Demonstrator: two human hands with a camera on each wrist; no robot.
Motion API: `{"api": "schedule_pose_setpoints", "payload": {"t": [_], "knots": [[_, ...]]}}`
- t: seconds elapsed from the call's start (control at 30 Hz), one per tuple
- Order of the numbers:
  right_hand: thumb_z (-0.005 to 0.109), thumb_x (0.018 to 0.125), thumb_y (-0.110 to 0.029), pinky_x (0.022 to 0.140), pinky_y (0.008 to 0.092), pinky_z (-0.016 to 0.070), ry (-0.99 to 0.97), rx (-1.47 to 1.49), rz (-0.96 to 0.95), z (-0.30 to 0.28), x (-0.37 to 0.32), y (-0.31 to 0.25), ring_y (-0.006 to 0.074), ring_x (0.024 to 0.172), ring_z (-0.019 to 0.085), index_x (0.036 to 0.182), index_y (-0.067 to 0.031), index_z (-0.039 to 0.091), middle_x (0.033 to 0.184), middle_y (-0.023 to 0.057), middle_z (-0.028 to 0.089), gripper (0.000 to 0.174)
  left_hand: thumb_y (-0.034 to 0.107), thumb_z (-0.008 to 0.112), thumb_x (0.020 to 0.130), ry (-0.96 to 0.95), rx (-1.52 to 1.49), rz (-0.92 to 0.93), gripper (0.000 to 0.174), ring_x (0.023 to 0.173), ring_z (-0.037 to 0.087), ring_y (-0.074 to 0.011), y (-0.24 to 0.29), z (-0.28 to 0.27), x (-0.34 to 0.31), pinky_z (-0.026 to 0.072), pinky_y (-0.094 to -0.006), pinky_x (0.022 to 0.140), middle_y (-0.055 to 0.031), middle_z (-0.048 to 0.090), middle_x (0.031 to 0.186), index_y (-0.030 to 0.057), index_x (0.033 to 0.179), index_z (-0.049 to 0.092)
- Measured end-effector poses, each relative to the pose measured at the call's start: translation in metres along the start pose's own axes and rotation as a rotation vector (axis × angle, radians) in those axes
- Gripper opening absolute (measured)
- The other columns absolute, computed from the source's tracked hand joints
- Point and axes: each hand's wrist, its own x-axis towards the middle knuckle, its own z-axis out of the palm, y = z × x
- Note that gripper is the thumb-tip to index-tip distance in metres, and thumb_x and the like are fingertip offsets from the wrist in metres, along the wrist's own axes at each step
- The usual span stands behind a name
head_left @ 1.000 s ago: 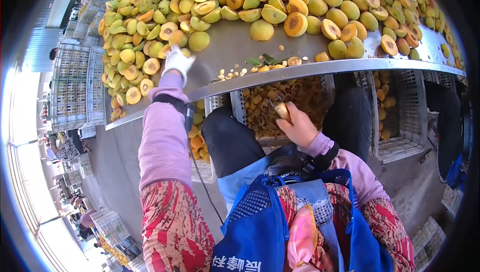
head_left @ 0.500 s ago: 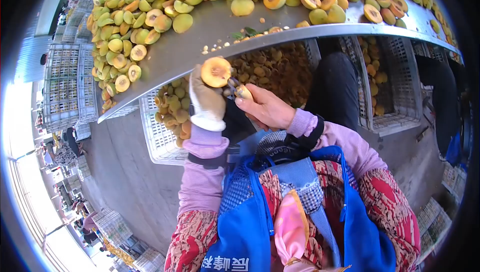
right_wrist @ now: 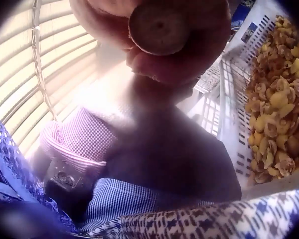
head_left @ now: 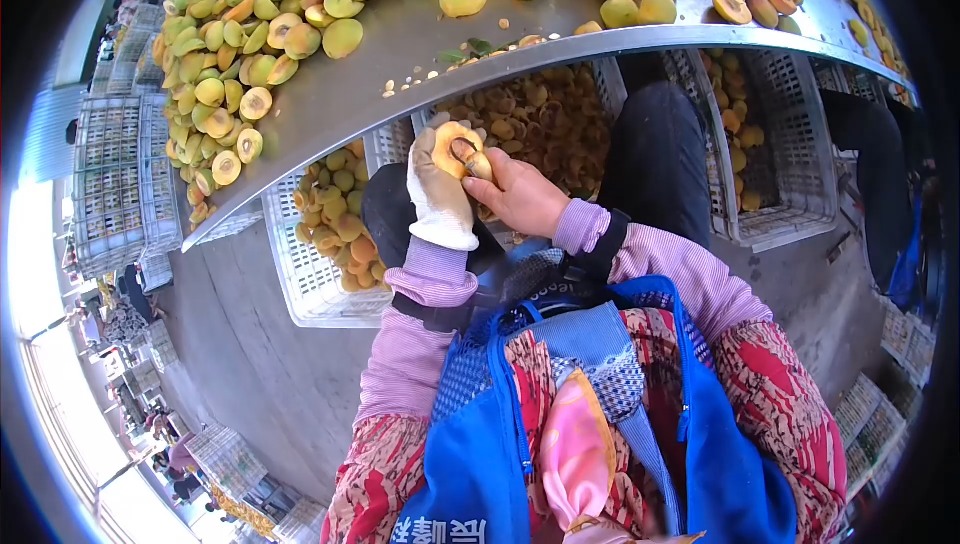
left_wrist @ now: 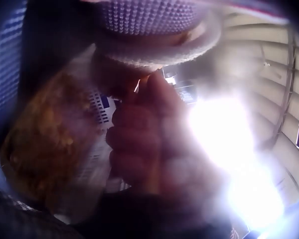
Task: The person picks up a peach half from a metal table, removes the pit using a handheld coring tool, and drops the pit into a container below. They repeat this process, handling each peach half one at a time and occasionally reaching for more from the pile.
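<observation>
My left hand (head_left: 435, 201), in a white glove with a soiled palm, holds a halved yellow peach (head_left: 446, 147) with its cut face up, over the lap just off the table's edge. In my bare right hand (head_left: 528, 199) is a pitting tool (head_left: 481, 168) with a short wooden handle and a curved metal loop. The loop sits at the brown hollow in the middle of the peach half. From the right wrist view, the handle's round butt end (right_wrist: 158, 30) shows between the curled fingers. The left wrist view is dark and glary, with the peach hidden.
Peach halves (head_left: 215, 94) lie heaped on the metal table (head_left: 385, 54), with pale kernels and leaves near its rim. Below stand a crate of brownish scraps (head_left: 545, 119), a white crate (head_left: 305, 289) of yellow peaches and another crate (head_left: 795, 159) at right. Knees flank the scrap crate.
The left hand came back from the heap on the table with a peach half and met the right hand over the lap. The tool's loop moved from beside the peach onto its hollow.
</observation>
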Motion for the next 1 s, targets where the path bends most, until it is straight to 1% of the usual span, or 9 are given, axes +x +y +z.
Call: {"api": "schedule_pose_setpoints", "payload": {"t": [0.13,0.27,0.4,0.53,0.7,0.8,0.87,0.9,1.0], "knots": [[0.049,0.088,-0.032,0.074,0.0428,0.045,0.056,0.006,0.008,0.003,0.001,-0.003,0.042,0.087,0.056,0.102,0.0049,0.041,0.089,0.0275,0.057,0.04,0.024,0.039,0.09,-0.022,0.019,0.057,0.031,0.084,0.059,-0.0283,0.0,0.006,-0.002,0.0501,-0.0367,0.078,-0.0154,0.058,0.095,-0.0014,0.102,0.052],[0.049,0.088,-0.03,0.073,0.0442,0.0446,0.079,-0.014,0.02,0.004,0.002,-0.005,0.0431,0.086,0.055,0.099,0.0046,0.04,0.086,0.0284,0.057,0.038,0.023,0.038,0.09,-0.052,-0.154,-0.028,0.031,0.084,0.059,-0.0274,0.003,0.015,-0.005,0.0502,-0.0357,0.077,-0.015,0.058,0.095,-0.0014,0.103,0.051],[0.049,0.087,-0.03,0.073,0.0443,0.0446,0.108,0.028,0.015,0.008,0.005,-0.003,0.0429,0.085,0.055,0.096,0.0045,0.04,0.086,0.0284,0.057,0.036,0.034,0.042,0.09,0.05,-0.009,0.082,0.036,0.08,0.06,-0.0286,0.001,0.021,-0.001,0.0512,-0.0385,0.072,-0.0164,0.059,0.089,-0.0008,0.094,0.052],[0.051,0.086,-0.03,0.072,0.0419,0.0458,-0.012,0.046,-0.009,-0.001,0.013,0.002,0.0398,0.082,0.057,0.098,0.0041,0.045,0.085,0.0256,0.059,0.036,0.045,0.043,0.09,0.133,0.109,0.094,0.044,0.077,0.06,-0.0272,0.002,0.018,0.0,0.0511,-0.037,0.069,-0.0149,0.06,0.084,0.002,0.089,0.052],[0.054,0.085,-0.033,0.072,0.0394,0.0466,-0.181,0.097,0.043,-0.004,0.014,0.016,0.0341,0.08,0.059,0.099,0.0028,0.05,0.085,0.0223,0.06,0.039,0.039,0.043,0.091,0.083,0.048,-0.103,0.039,0.071,0.06,-0.0256,0.007,0.016,0.0,0.0514,-0.0354,0.064,-0.014,0.059,0.081,0.0016,0.092,0.052],[0.057,0.084,-0.035,0.06,0.0367,0.0489,-0.163,0.012,-0.075,-0.007,0.013,0.022,0.0287,0.066,0.061,0.098,0.003,0.05,0.078,0.0183,0.06,0.041,0.035,0.048,0.089,0.06,0.041,-0.206,0.035,0.069,0.059,-0.0271,0.011,0.013,-0.001,0.0509,-0.0362,0.063,-0.0143,0.059,0.078,0.0009,0.089,0.053],[0.061,0.083,-0.035,0.042,0.0314,0.0454,-0.338,0.127,0.137,-0.016,0.01,0.018,0.0205,0.049,0.057,0.095,0.001,0.05,0.068,0.0127,0.058,0.039,0.034,0.049,0.088,-0.093,0.069,-0.305,0.032,0.076,0.059,-0.0303,0.011,0.006,0.006,0.0505,-0.0415,0.069,-0.0157,0.06,0.082,0.0024,0.086,0.054],[0.061,0.083,-0.031,0.032,0.0255,0.0371,-0.432,0.267,0.232,-0.026,0.006,0.01,0.0116,0.038,0.047,0.088,-0.0033,0.049,0.058,0.0042,0.05,0.031,0.034,0.051,0.087,-0.148,0.086,-0.313,0.032,0.075,0.06,-0.03,0.011,0.005,0.008,0.0507,-0.0416,0.069,-0.016,0.059,0.082,0.0018,0.087,0.054],[0.06,0.085,-0.027,0.031,0.0239,0.0341,-0.551,0.524,0.344,-0.034,0.0,0.004,0.008,0.036,0.04,0.083,-0.007,0.047,0.052,-0.0014,0.041,0.024,0.035,0.053,0.086,-0.175,0.211,-0.176,0.034,0.075,0.06,-0.0292,0.011,0.013,-0.004,0.0508,-0.0415,0.069,-0.0161,0.059,0.083,0.0016,0.088,0.054]]}}
